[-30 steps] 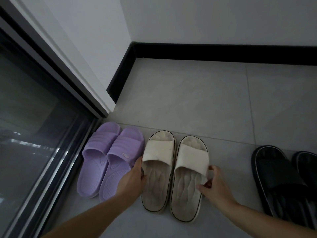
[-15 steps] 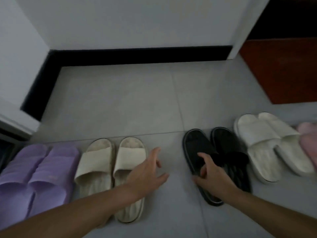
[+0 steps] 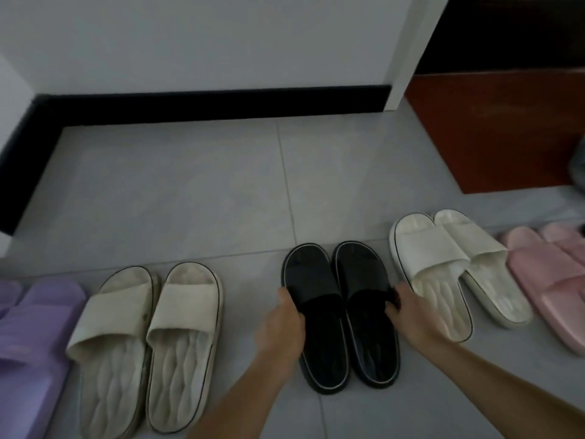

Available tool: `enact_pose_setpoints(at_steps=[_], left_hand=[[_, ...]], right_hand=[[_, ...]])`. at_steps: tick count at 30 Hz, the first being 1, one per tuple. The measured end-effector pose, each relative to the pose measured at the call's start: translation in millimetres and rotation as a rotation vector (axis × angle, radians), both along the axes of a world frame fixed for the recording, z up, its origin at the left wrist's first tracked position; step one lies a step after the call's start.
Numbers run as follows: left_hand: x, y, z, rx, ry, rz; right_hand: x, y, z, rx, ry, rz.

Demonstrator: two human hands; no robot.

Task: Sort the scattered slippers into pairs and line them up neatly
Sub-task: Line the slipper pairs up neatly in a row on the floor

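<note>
Reaching in from the bottom edge with both bare forearms, angled toward each other and stretched low over the grey tile floor. Grabbing the black slippers from either side. Left hand wrapped around the outer edge of the left slipper right by the strap, thumb on top, fingers curled under and out of sight. Right hand clamped on the outer edge of the right slipper, fingertips hooked over the strap. Can't tell if the slippers are lifted or flat on the floor, pretty dim and blurry tbh. Sitting side by side and touching, roughly mid-row, toes toward the black baseboard. Off to the left, well apart: beige pair, then purple pair cut off at the frame edge. Just beside the right hand: white pair, angled a bit, with pink pair right next to it at the far right.
</note>
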State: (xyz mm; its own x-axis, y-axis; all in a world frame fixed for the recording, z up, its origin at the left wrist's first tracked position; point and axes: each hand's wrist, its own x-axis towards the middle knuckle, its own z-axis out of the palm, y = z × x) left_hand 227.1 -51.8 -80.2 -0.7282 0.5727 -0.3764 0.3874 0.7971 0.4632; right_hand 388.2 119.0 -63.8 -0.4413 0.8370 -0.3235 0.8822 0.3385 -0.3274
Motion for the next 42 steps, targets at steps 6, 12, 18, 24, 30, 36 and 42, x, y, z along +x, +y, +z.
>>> enact_pose_setpoints(at_steps=[6,12,18,24,30,36,42], left_hand=[[-26,-45,-4,-0.045,0.134,0.000],[-41,-67,-6,-0.052,0.162,0.021],[-42,-75,-7,-0.073,0.177,0.030],[-43,-81,-3,-0.106,0.229,0.019],[-46,-78,-2,-0.104,0.227,0.003],[-54,-72,12,-0.169,0.232,-0.061],[-53,-32,70,-0.040,-0.005,-0.179]], right_hand=[[-34,-29,-6,-0.154,0.067,0.088],[-44,-51,-16,-0.178,0.195,0.128],[-54,-51,-15,-0.140,0.207,0.151],[-56,-52,-15,-0.136,0.197,0.145],[-54,-54,-16,-0.127,0.192,0.130],[-54,-50,-19,-0.189,0.162,0.120],[-31,-24,-9,-0.150,0.297,0.238]])
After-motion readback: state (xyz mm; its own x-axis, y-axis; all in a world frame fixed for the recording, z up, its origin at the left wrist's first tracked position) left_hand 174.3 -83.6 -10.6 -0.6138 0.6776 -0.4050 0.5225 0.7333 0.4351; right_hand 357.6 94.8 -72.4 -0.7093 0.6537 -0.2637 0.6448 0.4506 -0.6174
